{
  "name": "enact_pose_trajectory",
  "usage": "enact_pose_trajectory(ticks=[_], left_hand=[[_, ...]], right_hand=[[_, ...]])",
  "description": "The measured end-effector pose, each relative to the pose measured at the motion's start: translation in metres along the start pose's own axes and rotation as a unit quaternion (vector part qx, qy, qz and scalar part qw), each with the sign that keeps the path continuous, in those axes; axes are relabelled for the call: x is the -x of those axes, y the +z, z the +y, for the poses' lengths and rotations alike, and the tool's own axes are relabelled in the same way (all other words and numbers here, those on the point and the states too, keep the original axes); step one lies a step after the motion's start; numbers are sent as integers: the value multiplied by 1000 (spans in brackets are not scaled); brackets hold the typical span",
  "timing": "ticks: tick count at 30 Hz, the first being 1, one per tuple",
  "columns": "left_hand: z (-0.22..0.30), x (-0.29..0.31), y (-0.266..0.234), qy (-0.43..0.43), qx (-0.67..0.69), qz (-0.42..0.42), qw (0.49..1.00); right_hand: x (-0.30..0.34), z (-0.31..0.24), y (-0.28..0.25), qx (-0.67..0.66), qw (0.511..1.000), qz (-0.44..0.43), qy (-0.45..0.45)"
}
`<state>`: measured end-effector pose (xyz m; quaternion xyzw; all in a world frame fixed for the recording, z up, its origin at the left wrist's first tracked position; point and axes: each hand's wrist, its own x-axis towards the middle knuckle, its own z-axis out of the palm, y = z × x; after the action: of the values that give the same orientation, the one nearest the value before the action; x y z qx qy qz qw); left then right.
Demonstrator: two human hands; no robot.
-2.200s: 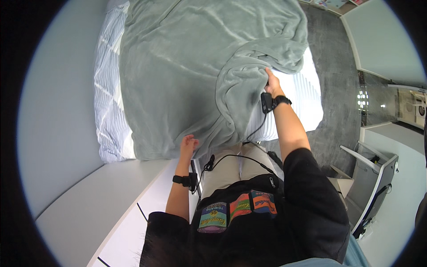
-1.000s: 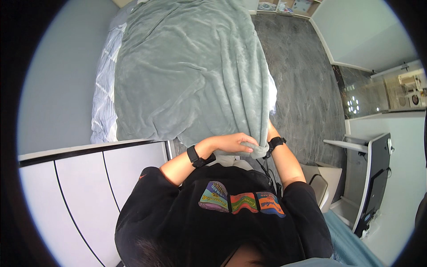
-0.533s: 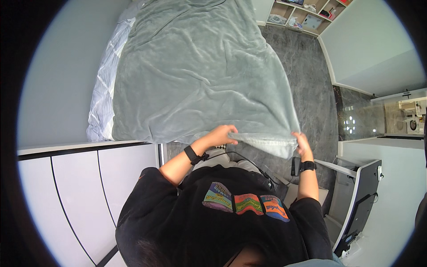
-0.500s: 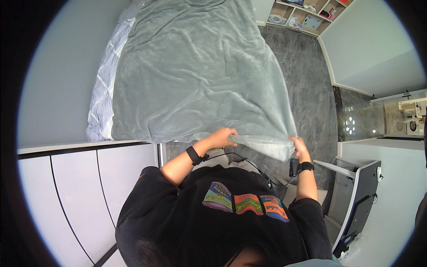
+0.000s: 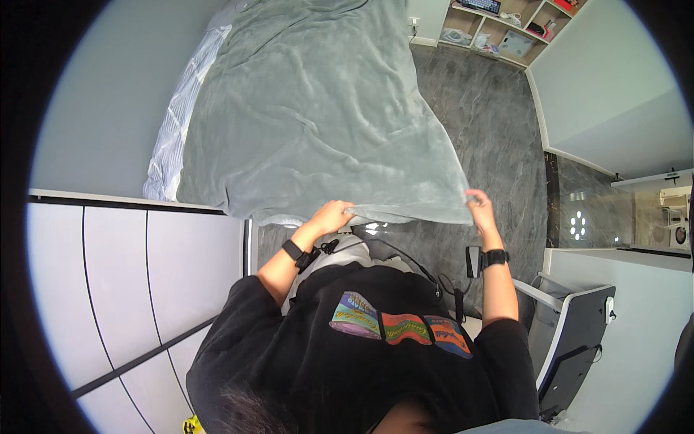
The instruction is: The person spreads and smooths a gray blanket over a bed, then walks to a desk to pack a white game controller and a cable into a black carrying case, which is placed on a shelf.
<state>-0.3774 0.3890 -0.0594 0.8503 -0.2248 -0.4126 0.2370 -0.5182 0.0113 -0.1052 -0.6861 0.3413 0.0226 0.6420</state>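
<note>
Over grey floor (image 5: 495, 126), blanket (image 5: 311, 137) is being pinched by left hand (image 5: 332, 215) and right hand (image 5: 483, 211); could get skewed by uneven tugging.

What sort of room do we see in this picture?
Probably a bedroom: a grey-green blanket lies over striped bedding, with white panelled furniture and an open shelf unit in view.

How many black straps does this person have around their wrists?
2: one strap behind the left hand, another strap behind the right hand; both hands are at the gray blanket's edge. None looks hidden.
</note>
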Motion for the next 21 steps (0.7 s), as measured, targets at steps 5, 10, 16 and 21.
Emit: enact_pose_trajectory(ticks=[5,10,16,21], left_hand=[[-14,-22,19,-4,-78,-54,995],[-27,-48,-7,78,-7,197,977],[-52,-52,-49,-29,-2,183,983],[-96,-50,-47,-85,11,173,981]], right_hand=[[-27,23,2,193,959,-106,179],[-53,-37,24,-54,991,-119,-2],[-67,-103,77,-67,962,-262,28],[-116,-113,112,102,920,-362,112]])
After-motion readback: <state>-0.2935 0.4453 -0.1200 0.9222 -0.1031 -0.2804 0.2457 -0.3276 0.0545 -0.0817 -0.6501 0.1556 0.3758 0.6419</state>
